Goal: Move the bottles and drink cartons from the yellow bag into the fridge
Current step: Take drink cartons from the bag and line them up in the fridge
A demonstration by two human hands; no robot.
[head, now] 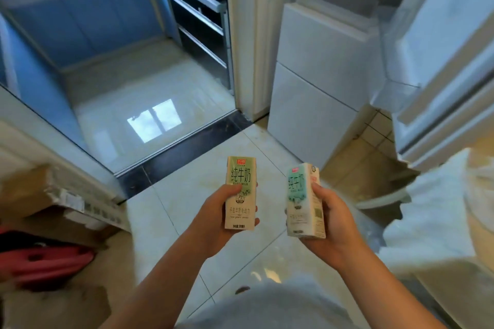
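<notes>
Shirt [267, 310] below; left hand [213, 219] grips green carton [240, 192], right hand [334, 222] teal carton [303, 203].

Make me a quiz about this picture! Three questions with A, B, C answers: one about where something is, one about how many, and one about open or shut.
1. Where is the fridge?
A. on the right
B. on the left, by the boxes
C. behind the person

2. How many cartons are being held?
A. one
B. two
C. four

3. The fridge door is:
A. shut
B. open
C. taken off

Answers:
1 A, the white fridge stands at the right of the picture.
2 B, the left hand holds one and the right hand holds another.
3 B, the door stands out from the fridge with its inner shelves showing.
</notes>
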